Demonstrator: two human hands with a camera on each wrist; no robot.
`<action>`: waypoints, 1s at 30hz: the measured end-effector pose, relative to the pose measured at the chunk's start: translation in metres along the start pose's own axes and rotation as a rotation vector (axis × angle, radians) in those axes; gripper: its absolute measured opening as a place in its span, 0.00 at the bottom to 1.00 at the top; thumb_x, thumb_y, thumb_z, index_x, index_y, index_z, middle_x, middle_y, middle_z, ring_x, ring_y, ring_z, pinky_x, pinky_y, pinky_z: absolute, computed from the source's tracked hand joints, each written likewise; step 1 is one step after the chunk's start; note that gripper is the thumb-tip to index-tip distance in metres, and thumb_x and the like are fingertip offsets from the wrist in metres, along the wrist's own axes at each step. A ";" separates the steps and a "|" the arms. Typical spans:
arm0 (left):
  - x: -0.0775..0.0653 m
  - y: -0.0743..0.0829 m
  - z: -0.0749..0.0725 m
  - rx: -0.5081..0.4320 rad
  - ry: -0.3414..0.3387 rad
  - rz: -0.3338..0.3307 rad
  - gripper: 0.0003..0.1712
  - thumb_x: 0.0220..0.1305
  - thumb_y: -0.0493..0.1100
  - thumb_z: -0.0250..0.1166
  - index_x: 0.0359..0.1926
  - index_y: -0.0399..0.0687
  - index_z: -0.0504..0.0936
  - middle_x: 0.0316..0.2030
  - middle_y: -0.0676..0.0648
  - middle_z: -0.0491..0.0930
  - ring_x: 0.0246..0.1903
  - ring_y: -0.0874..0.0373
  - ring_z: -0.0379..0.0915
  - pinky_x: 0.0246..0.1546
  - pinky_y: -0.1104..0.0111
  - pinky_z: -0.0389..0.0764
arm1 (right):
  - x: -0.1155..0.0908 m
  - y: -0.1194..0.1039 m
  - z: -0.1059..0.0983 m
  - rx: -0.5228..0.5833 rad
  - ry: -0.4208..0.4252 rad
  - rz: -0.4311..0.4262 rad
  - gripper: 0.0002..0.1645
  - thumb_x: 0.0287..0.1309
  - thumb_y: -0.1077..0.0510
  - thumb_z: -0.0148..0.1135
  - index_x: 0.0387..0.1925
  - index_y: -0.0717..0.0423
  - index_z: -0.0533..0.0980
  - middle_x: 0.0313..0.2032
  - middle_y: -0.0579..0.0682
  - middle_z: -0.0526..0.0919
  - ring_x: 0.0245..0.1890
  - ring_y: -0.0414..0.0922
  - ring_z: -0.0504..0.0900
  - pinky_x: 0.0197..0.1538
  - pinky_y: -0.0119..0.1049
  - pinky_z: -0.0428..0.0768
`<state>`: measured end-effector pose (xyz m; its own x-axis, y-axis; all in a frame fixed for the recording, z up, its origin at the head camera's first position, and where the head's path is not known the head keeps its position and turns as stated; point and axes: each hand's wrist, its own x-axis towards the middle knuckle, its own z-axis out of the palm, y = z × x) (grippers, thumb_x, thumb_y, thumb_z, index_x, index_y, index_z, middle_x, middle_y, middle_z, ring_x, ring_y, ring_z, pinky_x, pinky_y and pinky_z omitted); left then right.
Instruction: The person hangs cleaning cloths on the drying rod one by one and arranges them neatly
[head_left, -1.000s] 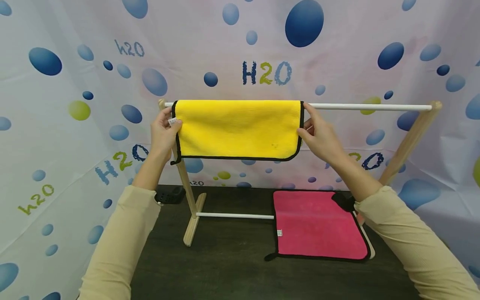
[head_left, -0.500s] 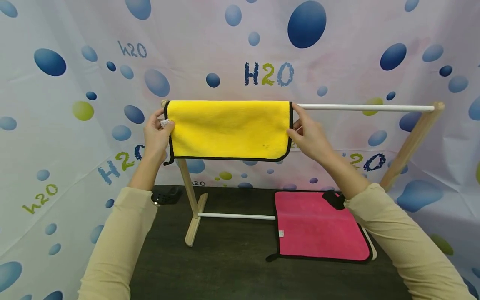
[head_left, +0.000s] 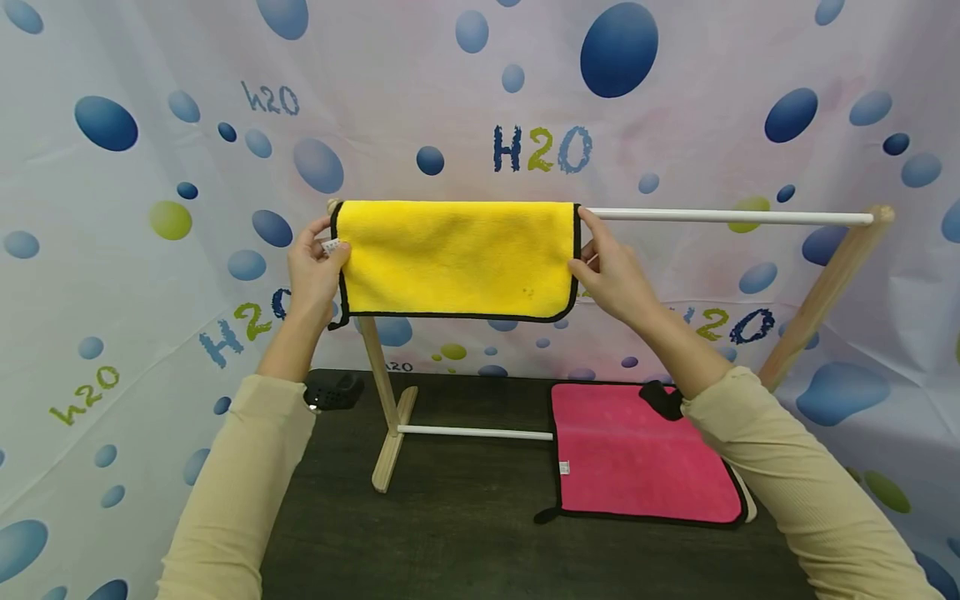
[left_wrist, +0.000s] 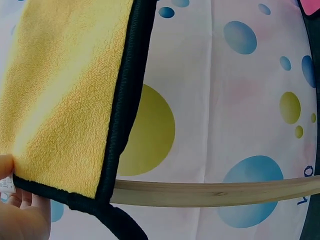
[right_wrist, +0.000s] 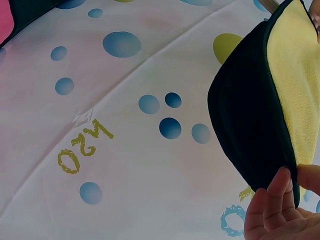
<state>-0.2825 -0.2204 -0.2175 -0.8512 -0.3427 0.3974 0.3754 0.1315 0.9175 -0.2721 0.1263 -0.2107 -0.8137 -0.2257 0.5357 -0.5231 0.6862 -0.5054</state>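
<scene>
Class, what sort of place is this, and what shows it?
Probably a staged indoor set-up: a bubble-printed backdrop hangs behind a rack standing on a dark surface, with a yellow cloth over the rack's top bar.

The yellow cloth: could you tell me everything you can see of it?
The yellow cloth looks soft and fluffy, with black edging, a small white tag on its left edge and a black loop at its lower left corner. Its other side looks dark. A few dark specks show near the lower right. It appears draped over the upper white bar, toward the left end, its front part hanging flat. The left hand pinches its left edge and the right hand its right edge.
</scene>
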 end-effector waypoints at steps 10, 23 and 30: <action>-0.007 -0.016 -0.004 0.030 -0.081 -0.008 0.30 0.61 0.31 0.56 0.64 0.46 0.62 0.35 0.54 0.72 0.36 0.63 0.71 0.44 0.74 0.72 | 0.001 0.002 -0.003 0.017 0.006 -0.025 0.40 0.58 0.65 0.53 0.69 0.59 0.48 0.34 0.60 0.76 0.29 0.52 0.75 0.31 0.38 0.75; -0.001 -0.004 -0.001 0.057 -0.028 0.058 0.26 0.63 0.32 0.54 0.61 0.51 0.66 0.32 0.54 0.69 0.32 0.61 0.67 0.40 0.73 0.71 | 0.002 0.002 -0.007 0.007 0.035 -0.042 0.37 0.58 0.65 0.53 0.68 0.61 0.52 0.34 0.60 0.76 0.30 0.53 0.76 0.34 0.41 0.75; -0.002 -0.008 -0.002 0.061 -0.022 0.048 0.26 0.64 0.33 0.54 0.62 0.51 0.65 0.35 0.50 0.69 0.33 0.61 0.67 0.41 0.72 0.71 | -0.001 0.006 -0.002 -0.010 0.029 -0.055 0.38 0.58 0.65 0.53 0.68 0.60 0.51 0.33 0.60 0.77 0.27 0.51 0.75 0.30 0.38 0.73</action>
<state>-0.2827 -0.2228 -0.2255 -0.8408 -0.3142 0.4407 0.3935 0.2043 0.8963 -0.2735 0.1316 -0.2129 -0.7762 -0.2432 0.5817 -0.5640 0.6801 -0.4683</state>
